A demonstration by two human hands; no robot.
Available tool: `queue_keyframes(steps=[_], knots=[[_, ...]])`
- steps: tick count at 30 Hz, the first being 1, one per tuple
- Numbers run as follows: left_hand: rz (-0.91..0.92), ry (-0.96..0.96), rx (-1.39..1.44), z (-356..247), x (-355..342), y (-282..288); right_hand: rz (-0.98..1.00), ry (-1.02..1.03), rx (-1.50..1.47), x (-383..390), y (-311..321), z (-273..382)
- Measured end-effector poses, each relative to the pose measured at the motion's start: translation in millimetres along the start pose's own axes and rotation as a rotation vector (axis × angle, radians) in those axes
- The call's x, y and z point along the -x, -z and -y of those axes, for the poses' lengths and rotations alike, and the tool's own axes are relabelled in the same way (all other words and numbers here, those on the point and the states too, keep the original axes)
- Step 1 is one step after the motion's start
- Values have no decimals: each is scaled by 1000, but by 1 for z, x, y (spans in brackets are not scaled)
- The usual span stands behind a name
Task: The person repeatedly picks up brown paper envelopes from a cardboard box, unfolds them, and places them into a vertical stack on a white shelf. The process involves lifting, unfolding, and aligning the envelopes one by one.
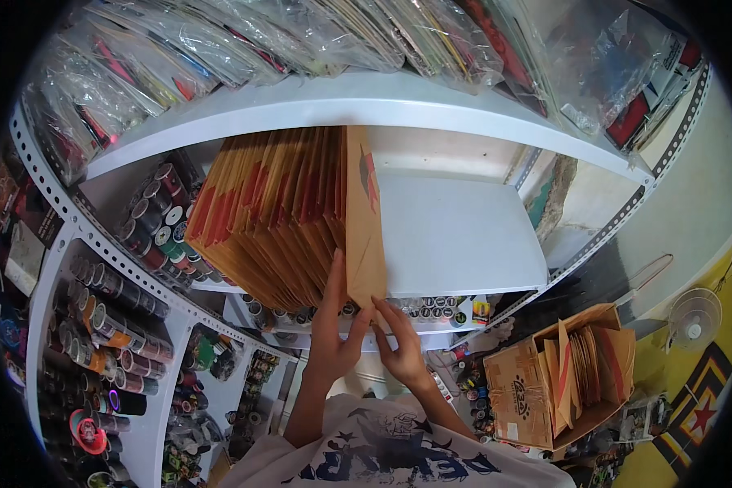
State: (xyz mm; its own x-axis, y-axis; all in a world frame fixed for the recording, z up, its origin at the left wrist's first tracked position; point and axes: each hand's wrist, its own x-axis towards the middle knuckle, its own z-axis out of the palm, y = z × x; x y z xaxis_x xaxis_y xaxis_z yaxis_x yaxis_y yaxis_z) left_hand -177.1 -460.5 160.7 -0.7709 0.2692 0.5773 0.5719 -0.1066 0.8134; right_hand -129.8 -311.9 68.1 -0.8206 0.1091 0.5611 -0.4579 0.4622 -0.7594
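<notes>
Brown paper envelopes (268,211) with red markings stand upright in a tight row on the white shelf. The rightmost envelope (364,220) shows its broad side and rises close to the shelf above. My left hand (333,333) lies with outstretched fingers along the near edges, at the gap between that envelope and the row, its thumb held apart. My right hand (400,348) touches the near lower corner of the same envelope with its fingertips; its thumb is spread from the fingers. Both hands look open, close together in front of the shelf. The fingertips' contact is partly hidden.
Bare shelf surface (464,232) lies right of the row. Spools (167,215) stand left of it. Overhead, an upper shelf (366,102) bears plastic-wrapped packets. At lower right sits a cardboard box (519,394) with more envelopes. Jars (126,342) fill the left rack. A fan (694,321) hangs right.
</notes>
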Motion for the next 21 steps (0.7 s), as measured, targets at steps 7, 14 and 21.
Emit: queue_keyframes(steps=[7,14,21], knots=[[32,51,98,12,-10,9,-41,-78,4,-32,2,-5],[46,71,26,25,-17,11,77,-89,33,-57,5,-7],[39,43,-17,43,-22,12,237,-108,-79,-66,-4,-41]])
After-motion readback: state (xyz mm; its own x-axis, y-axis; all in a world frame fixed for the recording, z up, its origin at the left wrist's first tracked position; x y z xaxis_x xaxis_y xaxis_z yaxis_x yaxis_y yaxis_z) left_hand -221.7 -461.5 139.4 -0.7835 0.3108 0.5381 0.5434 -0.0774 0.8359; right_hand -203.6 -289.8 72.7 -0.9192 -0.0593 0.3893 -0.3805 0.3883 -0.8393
